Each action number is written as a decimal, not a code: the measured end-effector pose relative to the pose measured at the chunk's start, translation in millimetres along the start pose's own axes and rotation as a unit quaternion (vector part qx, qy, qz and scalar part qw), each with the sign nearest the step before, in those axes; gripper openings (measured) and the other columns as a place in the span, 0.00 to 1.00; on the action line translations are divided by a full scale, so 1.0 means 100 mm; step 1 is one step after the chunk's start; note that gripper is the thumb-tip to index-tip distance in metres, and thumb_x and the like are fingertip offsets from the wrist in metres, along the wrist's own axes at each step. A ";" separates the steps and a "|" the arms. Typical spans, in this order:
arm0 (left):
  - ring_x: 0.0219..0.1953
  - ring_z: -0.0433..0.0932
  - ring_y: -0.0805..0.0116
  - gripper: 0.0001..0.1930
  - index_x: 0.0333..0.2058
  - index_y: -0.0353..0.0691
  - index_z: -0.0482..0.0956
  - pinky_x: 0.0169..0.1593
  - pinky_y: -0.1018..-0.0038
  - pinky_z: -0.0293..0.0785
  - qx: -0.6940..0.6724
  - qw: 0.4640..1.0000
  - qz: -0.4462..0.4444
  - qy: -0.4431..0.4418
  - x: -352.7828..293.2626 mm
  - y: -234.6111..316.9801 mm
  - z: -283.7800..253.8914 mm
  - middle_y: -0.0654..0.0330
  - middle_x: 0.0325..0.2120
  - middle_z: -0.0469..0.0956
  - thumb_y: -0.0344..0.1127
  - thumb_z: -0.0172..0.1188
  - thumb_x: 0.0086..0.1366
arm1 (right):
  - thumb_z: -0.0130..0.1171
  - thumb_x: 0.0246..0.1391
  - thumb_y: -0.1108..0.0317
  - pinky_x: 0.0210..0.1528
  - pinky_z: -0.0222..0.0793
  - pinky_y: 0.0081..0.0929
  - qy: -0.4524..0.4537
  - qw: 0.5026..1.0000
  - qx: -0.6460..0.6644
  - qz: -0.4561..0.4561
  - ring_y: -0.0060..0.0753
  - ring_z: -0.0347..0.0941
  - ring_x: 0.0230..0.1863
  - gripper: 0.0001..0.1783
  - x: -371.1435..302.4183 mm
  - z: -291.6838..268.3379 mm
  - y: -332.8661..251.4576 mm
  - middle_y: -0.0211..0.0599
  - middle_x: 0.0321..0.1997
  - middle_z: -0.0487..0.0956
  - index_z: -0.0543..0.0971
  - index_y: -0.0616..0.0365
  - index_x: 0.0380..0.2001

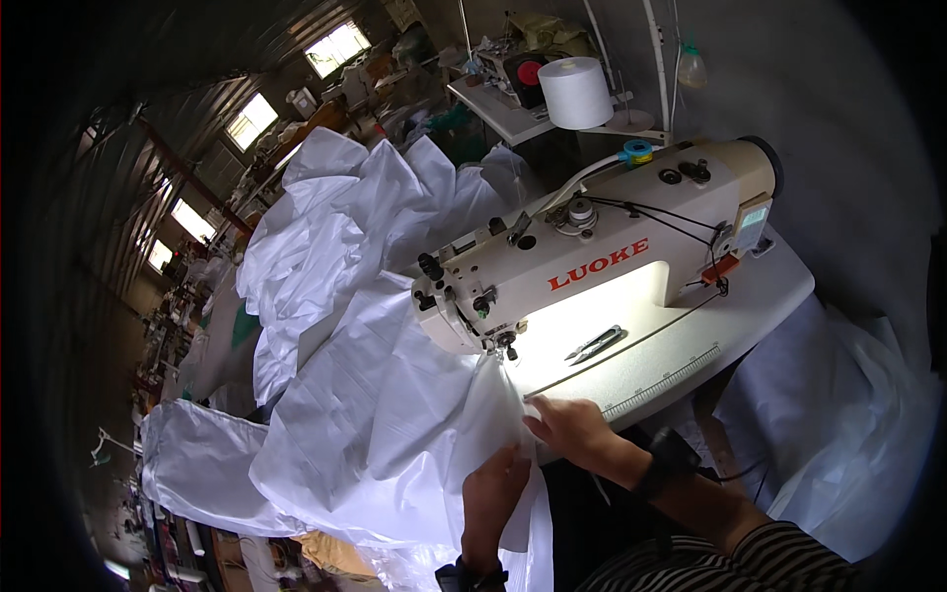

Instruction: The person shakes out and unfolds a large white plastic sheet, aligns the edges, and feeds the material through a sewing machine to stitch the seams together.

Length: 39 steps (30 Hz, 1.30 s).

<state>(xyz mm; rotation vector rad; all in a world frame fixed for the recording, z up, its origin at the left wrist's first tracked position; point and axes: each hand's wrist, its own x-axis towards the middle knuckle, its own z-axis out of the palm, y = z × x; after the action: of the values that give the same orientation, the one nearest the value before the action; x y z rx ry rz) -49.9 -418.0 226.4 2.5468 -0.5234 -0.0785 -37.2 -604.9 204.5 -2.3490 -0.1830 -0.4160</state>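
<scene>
A large white sheet of thin, shiny material (375,395) lies in folds across the table and runs under the needle end of a white sewing machine (602,237). My left hand (496,485) is closed on the sheet's near right part, below the needle. Just right of it, my right hand (574,431) pinches the sheet's edge at the front edge of the machine bed. Its fingertips are partly hidden by the material. On the lit bed under the machine arm lie small thread snips (596,344), apart from both hands.
A big cone of white thread (577,94) stands behind the machine. More white sheeting (838,424) hangs at the right, below the table edge. A small control panel (752,223) is on the machine's right end. Another worktable (503,111) stands farther back.
</scene>
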 end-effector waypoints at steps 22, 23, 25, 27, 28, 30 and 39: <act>0.42 0.81 0.43 0.33 0.53 0.36 0.68 0.45 0.60 0.79 -0.010 0.980 -0.074 0.183 -1.03 -0.20 0.28 0.45 0.43 0.78 0.34 0.75 0.51 | 0.54 0.69 0.61 0.55 0.72 0.27 -0.280 0.701 0.554 0.350 0.26 0.76 0.50 0.21 -2.10 -0.38 0.04 0.37 0.50 0.81 0.74 0.66 0.56; 0.43 0.81 0.44 0.34 0.54 0.37 0.68 0.45 0.59 0.79 0.000 0.978 -0.058 0.198 -1.04 -0.17 0.31 0.46 0.44 0.77 0.34 0.76 0.50 | 0.55 0.69 0.60 0.55 0.72 0.27 -0.270 0.721 0.538 0.343 0.26 0.76 0.49 0.21 -2.08 -0.37 0.03 0.38 0.49 0.81 0.74 0.66 0.56; 0.41 0.82 0.47 0.29 0.51 0.37 0.71 0.41 0.61 0.81 0.042 0.972 -0.065 0.224 -1.07 -0.18 0.34 0.49 0.42 0.79 0.34 0.74 0.53 | 0.55 0.68 0.59 0.54 0.72 0.26 -0.301 0.746 0.499 0.322 0.25 0.76 0.49 0.22 -2.03 -0.39 -0.01 0.39 0.49 0.82 0.73 0.65 0.56; 0.37 0.83 0.49 0.26 0.50 0.36 0.72 0.40 0.63 0.81 0.052 0.965 -0.078 0.244 -1.08 -0.25 0.31 0.50 0.39 0.80 0.31 0.73 0.54 | 0.57 0.66 0.60 0.53 0.73 0.29 -0.359 0.786 0.397 0.308 0.29 0.78 0.48 0.21 -1.94 -0.47 0.01 0.39 0.46 0.82 0.74 0.64 0.55; 0.32 0.84 0.55 0.20 0.48 0.35 0.74 0.37 0.66 0.81 -0.030 0.961 -0.079 0.263 -1.08 -0.31 0.28 0.51 0.36 0.82 0.26 0.69 0.58 | 0.58 0.65 0.61 0.52 0.74 0.30 -0.370 0.810 0.331 0.312 0.31 0.78 0.48 0.20 -1.88 -0.52 0.01 0.40 0.45 0.82 0.74 0.63 0.54; 0.32 0.85 0.64 0.15 0.48 0.33 0.74 0.35 0.71 0.80 -0.217 0.924 -0.205 0.237 -1.10 -0.41 0.20 0.50 0.35 0.83 0.22 0.62 0.63 | 0.60 0.61 0.63 0.50 0.73 0.33 -0.304 0.904 0.184 0.239 0.37 0.79 0.46 0.18 -1.77 -0.60 -0.02 0.39 0.43 0.81 0.76 0.60 0.51; 0.30 0.85 0.60 0.10 0.44 0.33 0.80 0.36 0.69 0.80 -0.084 0.951 -0.184 0.235 -1.15 -0.47 0.10 0.51 0.28 0.84 0.27 0.62 0.64 | 0.62 0.55 0.62 0.45 0.72 0.33 -0.067 0.958 -0.061 -0.273 0.33 0.80 0.40 0.11 -1.10 -0.10 -0.70 0.29 0.37 0.81 0.82 0.49 0.41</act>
<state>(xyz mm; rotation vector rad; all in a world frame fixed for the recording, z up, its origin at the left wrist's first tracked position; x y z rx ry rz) -140.7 -342.0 188.0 2.3495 0.1394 0.3306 -160.6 -562.5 218.4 -2.4259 -0.9063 -0.5405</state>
